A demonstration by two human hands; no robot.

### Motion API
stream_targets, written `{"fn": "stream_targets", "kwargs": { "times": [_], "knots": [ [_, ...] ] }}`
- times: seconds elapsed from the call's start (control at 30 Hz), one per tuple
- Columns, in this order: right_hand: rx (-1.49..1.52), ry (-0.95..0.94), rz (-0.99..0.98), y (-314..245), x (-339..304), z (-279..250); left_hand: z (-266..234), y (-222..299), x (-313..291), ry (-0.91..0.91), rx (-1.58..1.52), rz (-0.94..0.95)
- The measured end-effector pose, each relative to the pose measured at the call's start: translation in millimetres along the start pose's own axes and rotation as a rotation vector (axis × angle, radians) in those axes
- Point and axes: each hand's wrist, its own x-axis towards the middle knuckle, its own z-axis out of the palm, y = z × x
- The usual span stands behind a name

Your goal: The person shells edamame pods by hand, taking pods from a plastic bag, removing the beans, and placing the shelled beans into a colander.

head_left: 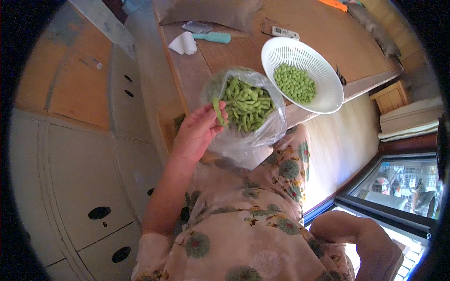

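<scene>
Head view: floral clothing [253, 215] nearest, bent R arm [370, 239] at lower R; R hand out of frame, can't tell its fingers. L hand [199, 131] has thumb + fingers pinching a green pod [217, 110], just L of loose pods [248, 105] in clear plastic bag [277, 125]. Beyond, to R: white colander [330, 77] w/ shelled beans [295, 84]. Farther: teal brush [213, 37], white remote [286, 33].
</scene>
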Motion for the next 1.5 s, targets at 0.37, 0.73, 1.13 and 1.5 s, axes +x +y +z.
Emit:
{"fn": "stream_targets", "kwargs": {
  "times": [0.37,0.73,1.13,1.5],
  "knots": [
    [-0.345,-0.055,0.581,41,-62,-16,15,-12,-13,-0.018,0.392,-0.006],
    [-0.736,-0.317,1.606,268,-390,-93,-42,-57,-2,0.255,1.196,0.640],
    [-0.632,-0.399,2.129,360,-495,-89,-86,-88,-26,0.436,1.190,0.309],
    [-0.551,-0.420,2.232,384,-545,-85,-104,-112,-14,0.558,1.273,0.399]
  ]
}}
